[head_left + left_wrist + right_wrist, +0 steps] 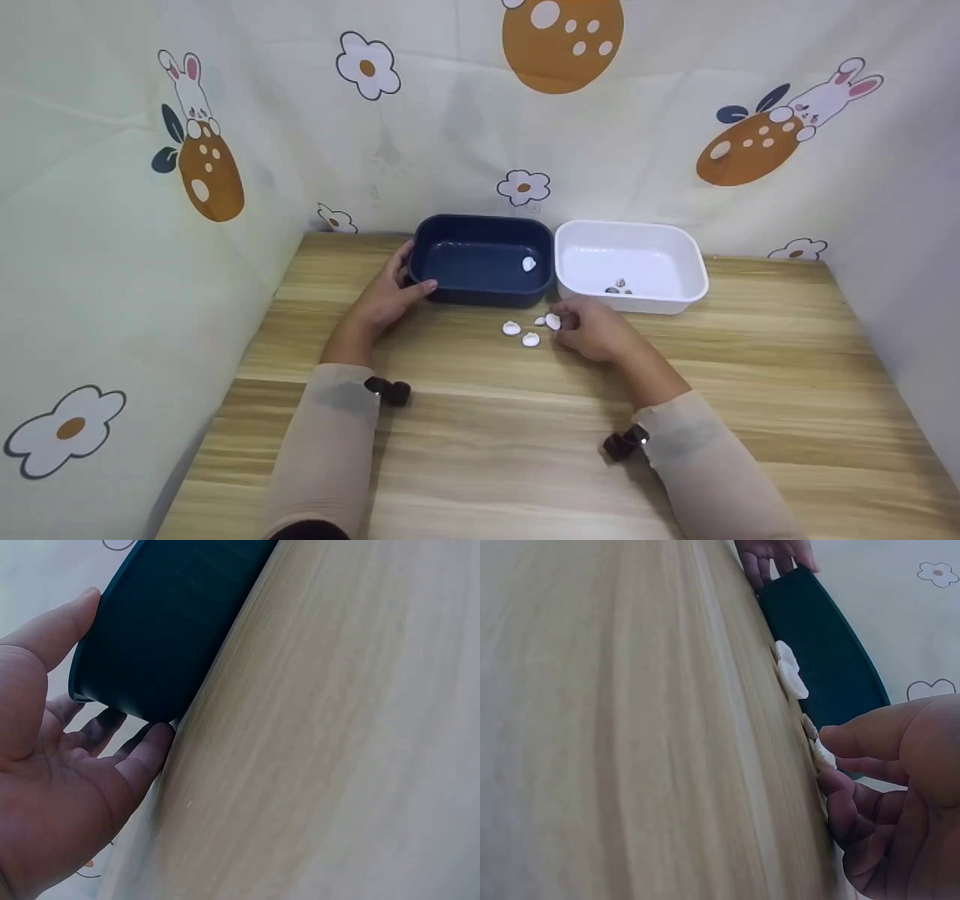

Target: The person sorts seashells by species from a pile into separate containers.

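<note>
A dark blue basin (480, 292) has one white shell (529, 264) in it. My left hand (386, 296) holds the basin's left end, thumb at the front rim; the left wrist view shows that hand's fingers (150, 754) against its lower side. In front of the basin, my right hand (596, 330) pinches a small white shell (553, 322) between thumb and fingertips, low over the table. Beside it lie other white shells: one at left (511, 328), one nearer (531, 340), and a small one (539, 321) partly hidden.
A white basin (694, 281) stands against the blue one's right side, with several small brownish pieces (619, 287) inside. Both stand on a wood-grain table (480, 450) near a printed cloth backdrop (435, 135). Another cloth wall (97, 262) borders the left side.
</note>
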`<action>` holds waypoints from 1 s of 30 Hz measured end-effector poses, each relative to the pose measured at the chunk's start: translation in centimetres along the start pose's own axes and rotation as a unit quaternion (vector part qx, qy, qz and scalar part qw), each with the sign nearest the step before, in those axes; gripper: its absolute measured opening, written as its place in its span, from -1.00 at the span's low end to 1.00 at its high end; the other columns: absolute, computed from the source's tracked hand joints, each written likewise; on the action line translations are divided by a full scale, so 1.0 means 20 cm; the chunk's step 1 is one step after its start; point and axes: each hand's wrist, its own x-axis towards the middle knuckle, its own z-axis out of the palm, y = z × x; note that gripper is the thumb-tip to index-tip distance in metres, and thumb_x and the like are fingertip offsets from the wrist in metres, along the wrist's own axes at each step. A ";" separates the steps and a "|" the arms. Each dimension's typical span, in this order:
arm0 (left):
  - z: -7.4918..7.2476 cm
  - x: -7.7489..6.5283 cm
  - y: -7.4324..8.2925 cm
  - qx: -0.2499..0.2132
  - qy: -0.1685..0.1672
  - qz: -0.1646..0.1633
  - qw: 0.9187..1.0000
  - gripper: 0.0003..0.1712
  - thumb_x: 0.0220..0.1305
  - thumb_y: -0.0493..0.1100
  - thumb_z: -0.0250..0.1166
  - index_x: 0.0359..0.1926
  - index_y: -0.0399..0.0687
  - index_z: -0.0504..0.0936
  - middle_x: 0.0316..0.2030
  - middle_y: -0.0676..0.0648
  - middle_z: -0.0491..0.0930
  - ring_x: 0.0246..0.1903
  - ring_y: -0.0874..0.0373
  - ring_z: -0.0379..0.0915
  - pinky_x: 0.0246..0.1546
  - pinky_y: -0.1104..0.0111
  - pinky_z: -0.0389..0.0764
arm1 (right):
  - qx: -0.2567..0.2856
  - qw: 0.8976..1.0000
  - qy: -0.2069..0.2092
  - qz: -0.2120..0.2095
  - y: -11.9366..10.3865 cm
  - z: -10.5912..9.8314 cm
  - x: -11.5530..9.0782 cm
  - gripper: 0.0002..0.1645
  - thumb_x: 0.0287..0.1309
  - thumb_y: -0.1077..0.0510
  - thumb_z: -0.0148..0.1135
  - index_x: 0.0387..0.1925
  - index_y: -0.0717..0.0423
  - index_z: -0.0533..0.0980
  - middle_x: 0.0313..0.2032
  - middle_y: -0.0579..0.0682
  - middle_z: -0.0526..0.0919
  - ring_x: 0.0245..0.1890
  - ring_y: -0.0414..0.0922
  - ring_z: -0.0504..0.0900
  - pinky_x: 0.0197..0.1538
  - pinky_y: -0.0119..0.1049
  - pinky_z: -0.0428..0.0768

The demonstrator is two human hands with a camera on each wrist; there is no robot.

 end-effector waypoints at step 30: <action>0.00 0.00 0.00 0.002 0.000 -0.004 1.000 0.17 0.36 -0.07 0.52 0.74 0.22 -0.04 0.73 -0.06 -0.01 0.69 -0.04 0.03 0.64 0.08 0.27 | 0.041 0.998 0.027 0.043 -0.21 -0.14 0.00 -0.61 0.22 0.18 0.39 0.10 -0.02 0.71 -0.14 -0.02 0.74 -0.20 -0.09 0.66 -0.07 -0.23 0.59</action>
